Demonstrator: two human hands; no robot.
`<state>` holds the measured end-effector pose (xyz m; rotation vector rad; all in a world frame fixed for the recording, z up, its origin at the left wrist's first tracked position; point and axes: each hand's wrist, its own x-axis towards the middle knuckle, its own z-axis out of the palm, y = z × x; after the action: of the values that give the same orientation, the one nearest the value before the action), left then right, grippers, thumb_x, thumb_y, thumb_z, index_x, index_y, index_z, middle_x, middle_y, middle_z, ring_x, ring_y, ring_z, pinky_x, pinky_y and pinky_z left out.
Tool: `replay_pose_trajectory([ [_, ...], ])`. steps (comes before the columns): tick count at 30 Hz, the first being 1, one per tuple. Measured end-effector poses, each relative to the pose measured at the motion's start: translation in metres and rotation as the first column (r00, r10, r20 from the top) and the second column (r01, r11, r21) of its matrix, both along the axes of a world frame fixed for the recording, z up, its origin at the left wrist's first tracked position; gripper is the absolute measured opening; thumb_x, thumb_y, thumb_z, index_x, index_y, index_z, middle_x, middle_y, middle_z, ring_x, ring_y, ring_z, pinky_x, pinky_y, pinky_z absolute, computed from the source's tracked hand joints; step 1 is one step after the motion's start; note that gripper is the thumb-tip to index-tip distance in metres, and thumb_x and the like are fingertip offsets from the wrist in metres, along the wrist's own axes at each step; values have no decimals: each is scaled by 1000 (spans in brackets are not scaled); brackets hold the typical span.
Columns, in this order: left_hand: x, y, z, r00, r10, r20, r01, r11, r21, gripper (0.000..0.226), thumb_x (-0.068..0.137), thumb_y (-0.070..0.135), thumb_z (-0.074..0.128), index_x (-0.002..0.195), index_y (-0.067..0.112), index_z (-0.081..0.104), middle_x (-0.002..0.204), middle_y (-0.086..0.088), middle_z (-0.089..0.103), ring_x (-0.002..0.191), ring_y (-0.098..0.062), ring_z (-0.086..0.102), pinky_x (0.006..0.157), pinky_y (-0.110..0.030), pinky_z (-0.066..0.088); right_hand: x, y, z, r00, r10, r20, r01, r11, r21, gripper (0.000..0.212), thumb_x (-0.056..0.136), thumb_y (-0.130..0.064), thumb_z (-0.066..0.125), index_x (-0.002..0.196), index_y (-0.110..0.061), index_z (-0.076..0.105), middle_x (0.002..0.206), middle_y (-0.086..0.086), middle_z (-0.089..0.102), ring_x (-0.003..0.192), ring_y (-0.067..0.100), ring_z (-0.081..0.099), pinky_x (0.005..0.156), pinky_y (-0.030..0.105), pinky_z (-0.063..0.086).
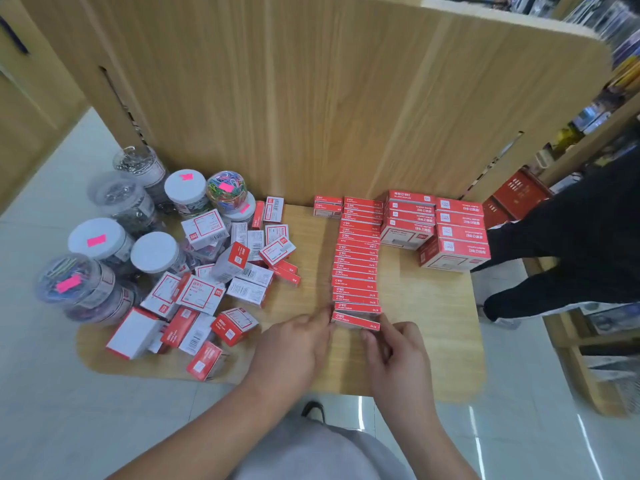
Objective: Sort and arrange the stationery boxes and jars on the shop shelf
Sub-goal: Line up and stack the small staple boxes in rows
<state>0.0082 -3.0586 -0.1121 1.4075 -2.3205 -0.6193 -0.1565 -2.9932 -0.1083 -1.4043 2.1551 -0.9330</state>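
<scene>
1. At the far left of the wooden shelf [433,358] stands a cluster of clear jars [104,244] with white lids and pink stickers, holding clips; they look unsorted.
2. Just right of them lies a loose heap of red-and-white boxes [221,289], tilted every way, some on their sides, some overlapping.
3. The left hand [294,344] rests on the shelf with its fingertips touching the left end of the nearest slim red box [356,321].
4. That box lies at the near end of a long column of slim red boxes [356,261], slightly skewed against the one behind it.
5. The right hand [394,348] pinches the box's right end, so both hands are closed on it from either side.
6. Further right, larger red boxes [453,233] sit in neat stacks against the back panel.
7. The step in hand seems to be squaring this box into the column; next it likely needs a small push inward and a straightening, then another box from the heap.
</scene>
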Motion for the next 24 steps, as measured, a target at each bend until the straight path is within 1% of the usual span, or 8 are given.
replay_pose_trajectory([
  [3, -6, -2, 1, 991, 6, 130, -7, 1000, 3, 45, 106, 48, 31, 144, 33, 49, 98, -1, 72, 88, -29, 71, 65, -35, 52, 0, -1, -2, 999, 6, -32, -6, 1000, 9, 35, 98, -22, 62, 131, -34, 65, 82, -7, 42, 77, 5, 50, 64, 10, 38],
  [5, -7, 0, 4, 984, 5, 179, -8, 1000, 15, 47, 107, 50, 30, 149, 34, 42, 103, 0, 72, 93, -27, 71, 68, -35, 51, 0, -2, -2, 999, 11, -40, -11, 1000, 13, 37, 100, -25, 59, 134, -37, 62, 82, -7, 41, 75, 6, 50, 62, 13, 37],
  [10, -5, -1, -5, 992, 21, 128, -15, 999, -52, 57, 100, 52, 25, 137, 27, 60, 79, 0, 70, 66, -27, 70, 50, -34, 50, 0, -4, -3, 994, 25, -108, -20, 999, 40, 39, 100, -29, 56, 138, -41, 58, 83, -8, 41, 69, 6, 50, 63, 28, 46],
  [13, -5, 0, 1, 992, 21, 125, -14, 998, -55, 58, 100, 53, 22, 138, 29, 59, 83, 1, 72, 72, -26, 71, 54, -34, 52, 1, -4, 2, 997, 13, -71, -12, 1000, 18, 38, 100, -28, 58, 136, -38, 61, 81, -7, 42, 66, 6, 50, 60, 21, 41],
  [16, -3, -2, 2, 998, 40, 44, -38, 998, -54, 42, 103, 49, 36, 134, 32, 58, 88, 2, 73, 78, -25, 70, 57, -35, 51, -3, -9, 5, 998, 0, -55, 2, 1000, 25, 30, 98, -23, 63, 126, -32, 69, 77, -3, 47, 64, 6, 51, 60, 14, 38],
  [20, 5, 4, 7, 986, 54, -158, -38, 994, 100, 18, 100, 39, 50, 105, 26, 61, 85, 3, 71, 79, -22, 65, 64, -40, 53, -5, 1, 18, 999, -22, 29, 20, 998, 64, 26, 95, -22, 68, 120, -27, 73, 79, 0, 56, 75, 4, 58, 64, 13, 43],
  [22, 12, 6, 9, 968, 72, -242, -34, 987, 159, 20, 96, 32, 56, 110, 21, 65, 85, 4, 71, 80, -20, 64, 68, -40, 54, -9, 7, 27, 992, -80, 93, 71, 993, 98, 26, 94, -25, 70, 119, -19, 74, 85, -6, 64, 80, -3, 61, 65, 10, 43],
  [24, 22, 12, 13, 945, 108, -310, -48, 980, 196, 25, 95, 28, 61, 117, 20, 69, 84, 6, 71, 79, -15, 63, 72, -38, 54, -7, 12, 39, 980, -141, 140, 126, 986, 111, 20, 93, -28, 70, 108, -18, 78, 85, -12, 69, 79, -6, 62, 66, 11, 41],
])
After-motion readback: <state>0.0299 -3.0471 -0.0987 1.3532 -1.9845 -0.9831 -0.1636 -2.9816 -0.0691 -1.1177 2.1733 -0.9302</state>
